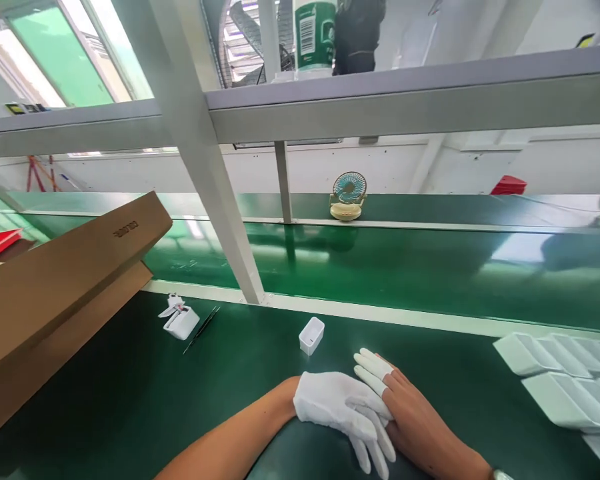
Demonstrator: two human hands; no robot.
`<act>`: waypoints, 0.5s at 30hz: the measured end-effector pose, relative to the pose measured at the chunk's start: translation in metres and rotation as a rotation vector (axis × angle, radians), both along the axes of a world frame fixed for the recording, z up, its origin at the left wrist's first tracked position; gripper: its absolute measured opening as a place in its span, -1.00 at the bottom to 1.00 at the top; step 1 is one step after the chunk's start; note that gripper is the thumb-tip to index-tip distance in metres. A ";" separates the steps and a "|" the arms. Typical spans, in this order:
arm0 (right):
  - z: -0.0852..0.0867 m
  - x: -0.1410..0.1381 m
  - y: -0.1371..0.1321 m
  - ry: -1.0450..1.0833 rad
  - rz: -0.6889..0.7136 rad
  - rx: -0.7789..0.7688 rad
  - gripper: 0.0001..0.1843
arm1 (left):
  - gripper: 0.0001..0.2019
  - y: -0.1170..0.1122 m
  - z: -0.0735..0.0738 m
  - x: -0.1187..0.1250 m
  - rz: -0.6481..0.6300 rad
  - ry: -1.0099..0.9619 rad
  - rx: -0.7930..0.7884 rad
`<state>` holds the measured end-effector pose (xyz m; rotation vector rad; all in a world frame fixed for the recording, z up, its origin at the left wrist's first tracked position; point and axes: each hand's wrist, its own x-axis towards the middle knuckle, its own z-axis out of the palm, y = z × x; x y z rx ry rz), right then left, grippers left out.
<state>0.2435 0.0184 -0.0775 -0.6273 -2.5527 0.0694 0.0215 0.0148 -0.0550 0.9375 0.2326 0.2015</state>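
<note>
My left hand [341, 408] wears a white glove and lies flat on the green table, its fingers spread over the back of my right hand [411, 417]. My right hand is bare except for white finger cots on two fingertips, and its fingers stretch out flat toward the belt. Neither hand holds anything. A small white open box [311, 335] stands on the table just beyond the fingertips, apart from both hands.
A large brown cardboard box [55, 293] fills the left. A white part [181, 321] and black tweezers [202, 328] lie near it. White trays [563, 377] sit at the right. A green conveyor belt [405, 267] runs behind, with a small fan [349, 196] beyond and a white frame post [215, 193].
</note>
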 end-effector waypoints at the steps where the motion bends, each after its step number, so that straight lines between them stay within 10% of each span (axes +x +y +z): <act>1: 0.002 -0.001 -0.001 0.002 -0.010 -0.010 -0.38 | -0.47 0.000 0.002 0.000 0.001 0.001 0.009; 15: 0.016 -0.005 -0.002 -0.037 -0.081 -0.138 -0.43 | -0.38 0.001 0.030 -0.012 0.182 0.182 0.375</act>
